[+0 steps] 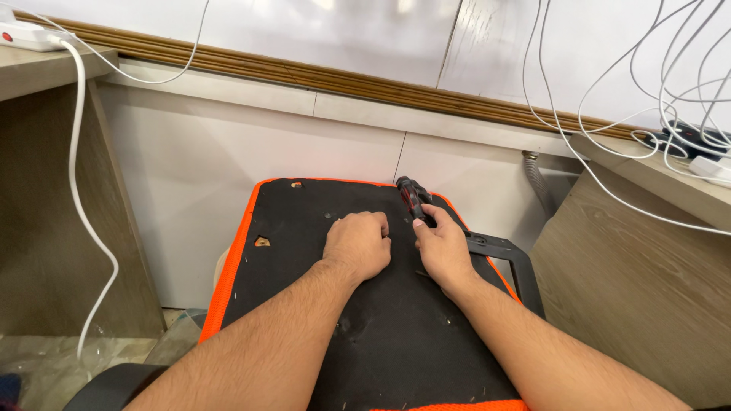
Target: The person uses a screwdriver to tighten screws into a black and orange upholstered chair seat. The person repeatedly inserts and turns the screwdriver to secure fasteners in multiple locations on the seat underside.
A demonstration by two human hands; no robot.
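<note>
Our right hand (444,247) grips a black-and-red screwdriver (415,199), its long axis running up-left away from us; our left hand (358,245) rests curled shut on the black panel (304,304).

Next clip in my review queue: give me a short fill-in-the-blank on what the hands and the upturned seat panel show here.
1. The right hand grips a black-and-red ____ by its handle.
2. The left hand rests as a closed fist on the black seat panel, whose edge trim is coloured ____.
3. The black armrest bracket sticks out from the panel on the person's ____ side.
4. White cables hang in front of the wall at the upper ____ of the view.

Missing words: screwdriver; orange; right; right
</note>
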